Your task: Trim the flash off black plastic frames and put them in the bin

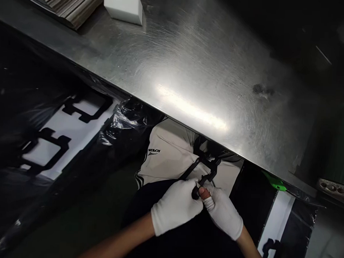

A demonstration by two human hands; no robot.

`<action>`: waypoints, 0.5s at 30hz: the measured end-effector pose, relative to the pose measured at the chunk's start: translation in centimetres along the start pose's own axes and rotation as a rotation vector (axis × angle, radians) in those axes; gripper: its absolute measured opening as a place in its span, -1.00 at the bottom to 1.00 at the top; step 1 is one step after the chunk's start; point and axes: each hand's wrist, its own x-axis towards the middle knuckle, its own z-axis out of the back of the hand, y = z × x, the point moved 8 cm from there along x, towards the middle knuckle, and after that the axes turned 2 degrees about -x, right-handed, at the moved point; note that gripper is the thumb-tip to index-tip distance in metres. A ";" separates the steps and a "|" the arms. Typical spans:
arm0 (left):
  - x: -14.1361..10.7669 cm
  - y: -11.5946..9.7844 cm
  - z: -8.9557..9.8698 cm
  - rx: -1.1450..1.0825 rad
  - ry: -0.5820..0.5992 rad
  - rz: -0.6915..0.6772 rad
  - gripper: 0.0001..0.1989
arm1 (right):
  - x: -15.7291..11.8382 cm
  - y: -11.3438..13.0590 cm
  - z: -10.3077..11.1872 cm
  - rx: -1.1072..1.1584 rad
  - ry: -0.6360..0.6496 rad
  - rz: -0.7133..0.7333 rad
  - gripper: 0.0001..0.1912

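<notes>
Gloves of white cloth cover both our hands, which meet low in the view, below the near edge of the desk. Our left hand (177, 206) is curled into a loose fist, and our right hand (224, 211) presses against it, one bare fingertip showing through the glove where the two touch. Together they are clamped on the lower end of a thin black frame piece (204, 171), a flat part with a narrow strip and a small angular bracket shape at its top; it rises from our fingers up and away towards the underside of the desk edge and lies over our lap. Behind it we see a white garment (168, 151) with a small dark logo and dark stripes at its hem, and dark cloth below that. To the left, crinkled black plastic film (127, 123) bulges beside the garment, and further left a white sheet (67, 140) carries more black frame-like outlines, blurred by the dim light. At the lower right another white strip (276, 223) with a black piece on it runs between dark bands, and a bright green object (274, 181) sits just under the desk edge; we cannot tell what it is. Above, the brushed steel desk (205, 70) stretches across the view, scratched and glaring, with a white block (124, 7) and a stack of flat sheets (71, 3) at its far left corner.
</notes>
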 end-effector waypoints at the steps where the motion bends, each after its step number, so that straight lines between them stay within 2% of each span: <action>1: 0.0 0.0 0.0 -0.001 0.004 0.004 -0.79 | 0.0 -0.1 -0.1 0.010 0.000 -0.001 -0.27; 5: 0.0 0.2 -0.2 -0.007 0.008 0.044 -0.79 | -0.1 -0.1 -0.6 0.091 -0.004 -0.020 -0.26; 10: 0.0 0.8 -0.5 -0.008 -0.033 0.066 -0.80 | -0.4 0.0 -0.6 0.140 -0.124 -0.017 -0.25; 15: -0.2 0.6 -0.8 0.033 -0.008 0.042 -0.78 | -0.5 0.1 -0.6 0.065 -0.037 0.024 -0.27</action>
